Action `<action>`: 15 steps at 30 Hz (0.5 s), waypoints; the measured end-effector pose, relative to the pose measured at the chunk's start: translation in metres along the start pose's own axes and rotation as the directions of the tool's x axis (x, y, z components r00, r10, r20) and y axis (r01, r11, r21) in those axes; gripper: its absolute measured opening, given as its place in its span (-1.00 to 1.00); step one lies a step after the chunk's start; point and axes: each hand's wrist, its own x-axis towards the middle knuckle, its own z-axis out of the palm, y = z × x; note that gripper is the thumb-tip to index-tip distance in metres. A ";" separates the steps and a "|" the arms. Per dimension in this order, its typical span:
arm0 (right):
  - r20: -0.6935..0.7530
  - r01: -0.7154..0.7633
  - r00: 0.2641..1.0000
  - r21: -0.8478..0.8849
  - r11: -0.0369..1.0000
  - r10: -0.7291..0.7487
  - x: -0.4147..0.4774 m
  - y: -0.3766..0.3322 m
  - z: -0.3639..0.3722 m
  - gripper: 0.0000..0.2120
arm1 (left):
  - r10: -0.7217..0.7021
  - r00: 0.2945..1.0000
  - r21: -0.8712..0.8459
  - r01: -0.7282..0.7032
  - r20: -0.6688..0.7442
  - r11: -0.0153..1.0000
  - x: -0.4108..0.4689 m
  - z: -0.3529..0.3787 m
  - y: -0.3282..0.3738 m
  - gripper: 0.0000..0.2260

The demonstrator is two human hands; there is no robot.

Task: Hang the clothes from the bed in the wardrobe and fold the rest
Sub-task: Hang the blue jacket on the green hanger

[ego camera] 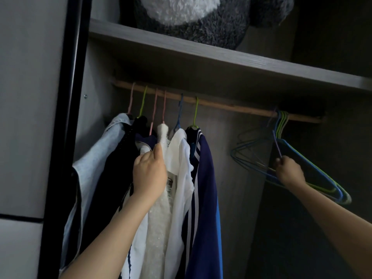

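Observation:
A wooden rail (pixel 221 104) runs across the wardrobe. Several garments hang at its left: a pale denim jacket (pixel 96 158), dark pieces, a fluffy white top (pixel 161 218), a white shirt (pixel 182 178) and a navy jacket with white stripes (pixel 205 198). My left hand (pixel 150 174) is pushed in among them, fingers curled at the fluffy white top. At the rail's right hangs a bunch of empty wire hangers (pixel 322 182). My right hand (pixel 289 172) pinches the purple hanger (pixel 276 141) of that bunch.
A shelf (pixel 201 51) lies above the rail, with a large grey and white plush toy (pixel 191 17) on it. The black-edged wardrobe door frame (pixel 64 117) stands at the left. Bare rail shows between the garments and the empty hangers.

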 end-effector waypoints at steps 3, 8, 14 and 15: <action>-0.022 -0.006 1.000 0.080 0.997 0.008 -0.003 -0.008 -0.008 -0.77 | 0.013 1.000 -0.026 -0.013 -0.016 1.000 -0.001 0.000 0.000 -0.59; 0.006 0.079 0.997 0.156 0.985 -0.081 -0.022 -0.002 -0.020 -0.76 | 0.031 0.998 -0.021 -0.032 -0.055 0.999 -0.003 -0.002 -0.004 -0.61; 0.079 0.200 0.974 0.150 0.968 -0.213 -0.059 0.035 -0.069 -0.74 | -0.064 0.997 0.010 0.064 0.032 0.998 -0.004 0.000 0.003 -0.53; 0.103 0.204 0.970 0.161 0.966 -0.222 -0.064 0.044 -0.079 -0.73 | -0.043 0.999 0.001 0.043 -0.018 0.999 -0.009 -0.001 0.008 -0.53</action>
